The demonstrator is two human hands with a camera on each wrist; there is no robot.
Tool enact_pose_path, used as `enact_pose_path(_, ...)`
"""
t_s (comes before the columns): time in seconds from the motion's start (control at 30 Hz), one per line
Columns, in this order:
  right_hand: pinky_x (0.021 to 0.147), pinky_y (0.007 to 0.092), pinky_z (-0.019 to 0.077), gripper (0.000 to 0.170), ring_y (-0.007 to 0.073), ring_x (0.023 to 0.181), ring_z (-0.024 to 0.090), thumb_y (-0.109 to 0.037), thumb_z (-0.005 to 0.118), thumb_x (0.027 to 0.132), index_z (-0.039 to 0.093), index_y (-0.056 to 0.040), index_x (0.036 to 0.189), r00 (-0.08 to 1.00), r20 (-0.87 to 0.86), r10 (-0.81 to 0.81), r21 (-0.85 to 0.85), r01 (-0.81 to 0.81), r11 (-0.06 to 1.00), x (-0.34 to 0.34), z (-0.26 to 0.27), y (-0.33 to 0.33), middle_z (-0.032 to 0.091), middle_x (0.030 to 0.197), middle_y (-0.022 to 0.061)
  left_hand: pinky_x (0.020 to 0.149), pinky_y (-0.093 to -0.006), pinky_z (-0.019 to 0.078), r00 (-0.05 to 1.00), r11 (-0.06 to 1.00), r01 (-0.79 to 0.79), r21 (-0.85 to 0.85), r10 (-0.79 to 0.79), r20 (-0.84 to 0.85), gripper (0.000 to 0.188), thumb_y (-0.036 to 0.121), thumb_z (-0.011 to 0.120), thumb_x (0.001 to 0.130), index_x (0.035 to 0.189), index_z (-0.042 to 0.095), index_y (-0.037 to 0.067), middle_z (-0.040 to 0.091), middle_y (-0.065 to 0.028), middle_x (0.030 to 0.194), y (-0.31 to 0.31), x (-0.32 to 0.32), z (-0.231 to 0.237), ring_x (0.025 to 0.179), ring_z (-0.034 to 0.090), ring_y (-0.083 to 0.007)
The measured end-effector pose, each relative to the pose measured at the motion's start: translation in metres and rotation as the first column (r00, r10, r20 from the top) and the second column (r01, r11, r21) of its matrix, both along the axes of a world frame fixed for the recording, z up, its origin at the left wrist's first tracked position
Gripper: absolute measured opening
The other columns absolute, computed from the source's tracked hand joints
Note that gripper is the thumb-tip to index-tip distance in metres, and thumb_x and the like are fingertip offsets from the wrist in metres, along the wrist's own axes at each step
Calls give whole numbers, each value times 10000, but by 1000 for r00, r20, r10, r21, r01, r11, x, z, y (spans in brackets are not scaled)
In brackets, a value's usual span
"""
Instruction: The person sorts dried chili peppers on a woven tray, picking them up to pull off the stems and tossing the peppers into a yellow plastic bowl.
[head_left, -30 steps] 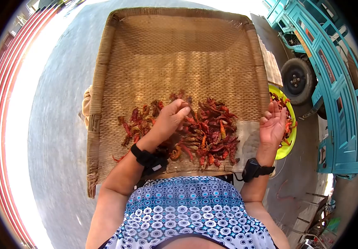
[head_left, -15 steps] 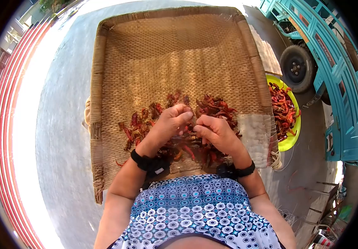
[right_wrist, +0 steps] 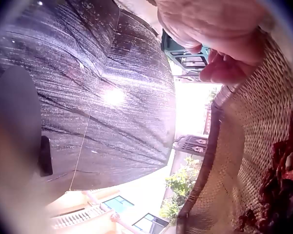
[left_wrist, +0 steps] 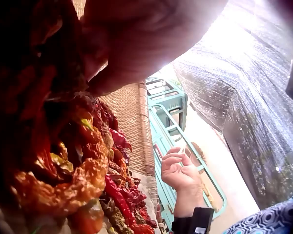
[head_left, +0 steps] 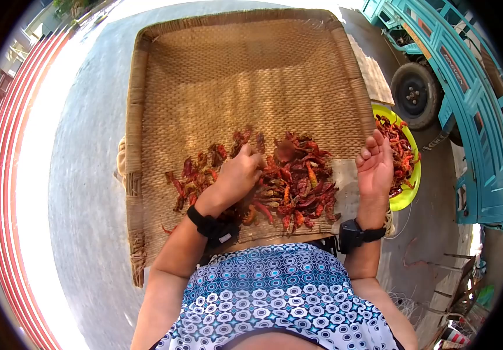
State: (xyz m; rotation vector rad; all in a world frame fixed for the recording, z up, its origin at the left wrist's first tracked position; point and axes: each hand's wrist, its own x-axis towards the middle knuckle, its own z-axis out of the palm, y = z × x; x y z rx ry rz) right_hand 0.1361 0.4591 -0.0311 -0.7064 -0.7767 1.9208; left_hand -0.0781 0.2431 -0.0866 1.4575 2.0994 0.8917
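Note:
Dried red chilies lie in a loose heap on the near part of a woven tray. My left hand is over the heap, back upward, its fingers bent down among the chilies at the heap's middle. In the left wrist view the hand is dark and close above wrinkled chilies; whether it pinches one I cannot tell. My right hand is raised at the tray's right edge, palm up, fingers loosely extended, with nothing in it. It overlaps a yellow basin of red chilies in the head view.
The basin stands just right of the tray. Beyond it is a turquoise vehicle with a black wheel. A pale patch covers the tray's right near corner. Red-edged steps run along the far left.
My right hand has come away from beside the left hand, moved right to the tray's edge and opened palm up. The left hand's fingers have dipped down into the chilies.

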Motion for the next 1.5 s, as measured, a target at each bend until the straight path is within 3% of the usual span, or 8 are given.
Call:
enact_pose_path(0.2, 576, 246, 465, 199, 84, 663, 570, -196, 599, 973, 612, -61, 1120, 639, 595, 488, 164, -690, 705, -30, -17, -43, 649, 880, 5, 814, -402, 509, 994, 1000, -21, 15, 20, 104, 171, 55, 639, 852, 1020, 621, 29, 616, -141, 976, 1, 0, 3, 960, 617, -337)
enact_pose_path(0.43, 706, 309, 513, 218, 178, 751, 637, -181, 640, 896, 618, -27, 1050, 479, 851, 214, 324, -801, 504, -57, -22, -71, 673, 892, 86, 816, -405, 504, 998, 999, -6, -36, 8, 59, 164, 74, 654, 842, 999, 636, 32, 611, -156, 959, 0, 0, -2, 961, 613, -334)
enact_pose_path(0.83, 699, 428, 529, 199, 313, 810, 660, -243, 712, 810, 652, -97, 932, 420, 857, -298, 463, -882, 88, -66, -32, -78, 663, 871, 99, 787, -413, 497, 995, 997, 76, 33, -78, 62, 157, 42, 674, 811, 956, 616, 25, 599, -139, 971, -1, 2, 4, 921, 612, -339)
enact_pose_path(1.03, 627, 401, 509, 185, 261, 733, 665, -193, 711, 799, 652, -88, 939, 438, 890, -125, 455, -840, 295, -61, -23, -75, 653, 820, 95, 766, -395, 496, 963, 999, -52, 14, 46, 264, 221, 9, 698, 784, 973, 585, -7, 595, -139, 895, -3, 2, 7, 854, 608, -300)
enact_pose_path(1.13, 564, 334, 476, 175, 170, 636, 617, -176, 697, 854, 646, -72, 985, 535, 843, 53, 443, -747, 496, -51, -26, -61, 640, 780, 40, 772, -390, 501, 990, 998, 55, -20, -52, 129, 210, 7, 686, 798, 981, 586, -11, 607, -143, 914, -5, -3, 2, 863, 613, -306)
enact_pose_path(1.23, 540, 262, 441, 147, 91, 586, 535, -181, 665, 923, 643, -63, 1006, 699, 672, 246, 270, -539, 798, -34, -12, -41, 609, 756, -11, 776, -388, 504, 996, 999, 47, -5, -46, 83, 208, 4, 675, 808, 1000, 595, -15, 619, -149, 932, -5, -2, 3, 872, 619, -304)
enact_pose_path(1.33, 512, 203, 405, 168, 51, 573, 494, -192, 644, 959, 616, -76, 1077, 948, 279, 154, 239, -224, 945, -7, -15, -7, 596, 789, -21, 767, -375, 507, 995, 998, 18, 64, -25, 102, 200, -1, 657, 824, 1017, 607, -14, 632, -146, 938, -4, -4, -1, 881, 626, -283)
enact_pose_path(1.5, 505, 195, 410, 244, 50, 586, 508, -223, 648, 961, 589, -75, 1145, 998, 31, 51, 77, -53, 996, 9, 4, 11, 604, 851, -9, 733, -345, 506, 938, 994, -28, 104, -10, 347, 166, 9, 640, 842, 1003, 610, -13, 633, -102, 926, -3, -2, 16, 845, 618, -207)
